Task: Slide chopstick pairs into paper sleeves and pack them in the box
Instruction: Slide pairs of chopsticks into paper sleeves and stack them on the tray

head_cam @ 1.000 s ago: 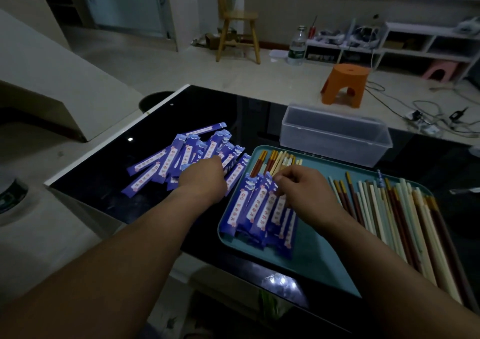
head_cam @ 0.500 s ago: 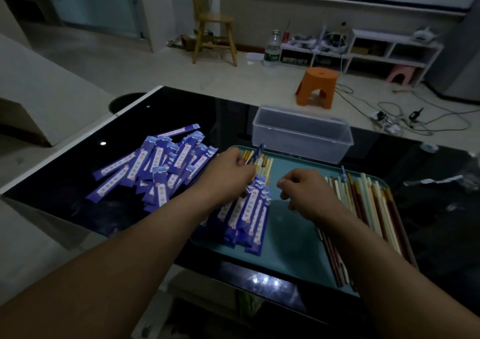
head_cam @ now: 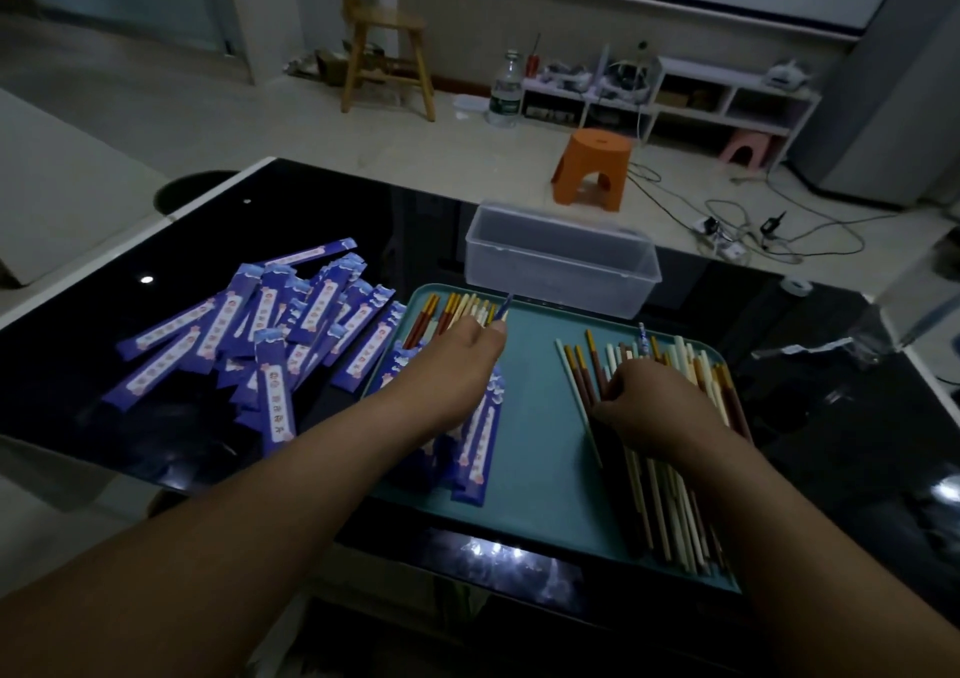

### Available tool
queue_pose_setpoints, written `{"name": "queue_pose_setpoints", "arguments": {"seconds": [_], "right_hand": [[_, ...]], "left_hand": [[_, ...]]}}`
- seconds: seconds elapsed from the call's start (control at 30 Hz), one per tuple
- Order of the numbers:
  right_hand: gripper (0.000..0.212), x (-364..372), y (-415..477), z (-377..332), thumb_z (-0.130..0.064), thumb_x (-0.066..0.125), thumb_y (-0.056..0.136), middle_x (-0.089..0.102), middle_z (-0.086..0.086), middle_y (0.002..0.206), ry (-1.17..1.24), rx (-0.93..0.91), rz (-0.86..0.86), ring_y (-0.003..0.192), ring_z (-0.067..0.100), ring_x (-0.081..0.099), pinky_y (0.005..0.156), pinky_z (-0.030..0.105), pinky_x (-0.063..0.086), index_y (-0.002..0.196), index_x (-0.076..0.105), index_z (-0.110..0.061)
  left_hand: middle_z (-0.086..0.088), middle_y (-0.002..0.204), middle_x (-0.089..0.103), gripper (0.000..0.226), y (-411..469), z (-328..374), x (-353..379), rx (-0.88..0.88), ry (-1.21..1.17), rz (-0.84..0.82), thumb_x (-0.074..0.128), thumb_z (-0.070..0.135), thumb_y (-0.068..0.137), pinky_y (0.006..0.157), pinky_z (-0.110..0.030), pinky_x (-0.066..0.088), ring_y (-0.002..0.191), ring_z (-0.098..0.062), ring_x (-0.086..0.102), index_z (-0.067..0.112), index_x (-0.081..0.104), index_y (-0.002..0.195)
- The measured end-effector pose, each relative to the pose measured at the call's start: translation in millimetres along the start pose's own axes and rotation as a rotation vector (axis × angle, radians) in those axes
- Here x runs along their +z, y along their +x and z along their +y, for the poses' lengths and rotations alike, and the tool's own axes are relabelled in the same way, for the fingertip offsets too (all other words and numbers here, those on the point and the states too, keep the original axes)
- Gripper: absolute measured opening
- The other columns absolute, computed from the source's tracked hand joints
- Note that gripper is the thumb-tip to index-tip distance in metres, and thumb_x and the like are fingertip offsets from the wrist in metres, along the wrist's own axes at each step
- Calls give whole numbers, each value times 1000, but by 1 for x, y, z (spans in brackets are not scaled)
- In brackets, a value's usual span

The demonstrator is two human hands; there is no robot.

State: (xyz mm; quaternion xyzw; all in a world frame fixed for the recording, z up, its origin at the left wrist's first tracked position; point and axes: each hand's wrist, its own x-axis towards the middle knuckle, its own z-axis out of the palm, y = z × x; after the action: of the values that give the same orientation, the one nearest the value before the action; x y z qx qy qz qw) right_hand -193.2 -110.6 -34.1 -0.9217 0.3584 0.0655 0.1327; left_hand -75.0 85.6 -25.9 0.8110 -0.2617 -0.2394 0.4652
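On the left of the table (head_cam: 363, 220), empty sleeves (head_cam: 260, 334) lie in a loose heap. Your left hand (head_cam: 457, 360) is over the left part of the tray (head_cam: 540, 443), above the filled pairs (head_cam: 480, 448). Its thumb and fingers seem closed on one sleeve (head_cam: 504, 307), whose blue tip points toward the box (head_cam: 561, 261) just behind the tray.

Your right hand (head_cam: 649, 407) lies on the loose chopsticks (head_cam: 670, 495) at the right side of the tray, with the fingers curled down into them. The knuckles hide whether they already hold a pair, so I cannot tell.

The chopsticks run away from you, nearly along the same axis as the sleeve. So I think the pair must travel left to the sleeve, with little turning.
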Motion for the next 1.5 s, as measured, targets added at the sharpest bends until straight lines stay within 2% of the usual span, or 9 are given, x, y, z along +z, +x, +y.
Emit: {"name": "queue_pose_setpoints", "arguments": {"seconds": [0.13, 0.33, 0.47, 0.6, 0.77, 1.1, 1.2, 1.33, 1.5], "right_hand": [[11, 4, 1, -2, -24, 69, 82, 69, 1, 72, -20, -1, -18, 68, 21, 67, 59, 27, 51, 78, 73, -15], [24, 3, -3, -13, -34, 69, 91, 61, 1, 76, -109, -5, -53, 65, 15, 58, 52, 25, 38, 76, 61, -17], [31, 1, -3, -22, -41, 71, 90, 61, 1, 74, -110, -7, -66, 64, 15, 58, 53, 26, 40, 73, 60, -17], [33, 3, -5, -26, -42, 69, 89, 59, 1, 70, -93, -7, -82, 60, 15, 56, 51, 25, 38, 70, 60, -16], [37, -4, -6, -21, -43, 67, 90, 58, 2, 66, -44, 2, -53, 56, 16, 54, 50, 24, 37, 68, 60, -15], [16, -17, -1, -5, -16, 66, 89, 68, 7, 64, 451, -40, 79, 44, 9, 63, 42, 20, 44, 74, 62, -11], [13, -16, 1, -1, -11, 66, 90, 71, 7, 65, 572, -41, 5, 51, 16, 67, 46, 26, 50, 78, 69, -6], [16, -22, 4, -1, -7, 61, 94, 67, 13, 66, 853, -20, -30, 51, 19, 56, 44, 25, 40, 81, 69, -3], [17, -11, 5, -12, -2, 59, 91, 64, 6, 53, 931, -23, 43, 45, 15, 55, 46, 25, 40, 75, 65, -3]], "left_hand": [[-6, 113, 56, 35, 0, 0, 1, 48, 108, -48, 28, 41, 112, 93, -38, 42, 101, -24, 54, 17, 53, 116], [-5, 90, 60, 33, -1, 0, 15, 9, 64, -54, 37, 40, 109, 74, -39, 44, 84, -26, 57, 13, 52, 98], [-16, 97, 64, 32, 1, 6, 33, -54, -106, -117, 39, 29, 108, 63, -31, 52, 77, -25, 60, 3, 56, 117], [-18, 95, 60, 27, 1, 10, 46, -170, -258, -188, 41, 34, 104, 81, -43, 57, 83, -28, 58, 13, 58, 101], [-8, 80, 48, 18, 4, 16, 57, -246, -462, -200, 45, 31, 90, 69, -39, 42, 71, -23, 45, 17, 55, 89], [-6, 71, 54, 19, 4, 29, 80, -283, -648, -278, 46, 14, 93, 57, -29, 38, 66, -19, 51, 15, 54, 76], [-8, 77, 56, 17, 0, 34, 79, -243, -590, -274, 44, 12, 99, 67, -33, 42, 71, -21, 53, 13, 54, 85], [-11, 80, 44, 15, -7, 35, 69, -188, -626, -321, 35, 9, 104, 56, -31, 37, 60, -19, 44, 14, 45, 95], [-14, 83, 66, 27, -17, 24, 65, -170, -535, -397, 35, 27, 114, 54, -31, 56, 62, -24, 66, 7, 50, 123]]}}
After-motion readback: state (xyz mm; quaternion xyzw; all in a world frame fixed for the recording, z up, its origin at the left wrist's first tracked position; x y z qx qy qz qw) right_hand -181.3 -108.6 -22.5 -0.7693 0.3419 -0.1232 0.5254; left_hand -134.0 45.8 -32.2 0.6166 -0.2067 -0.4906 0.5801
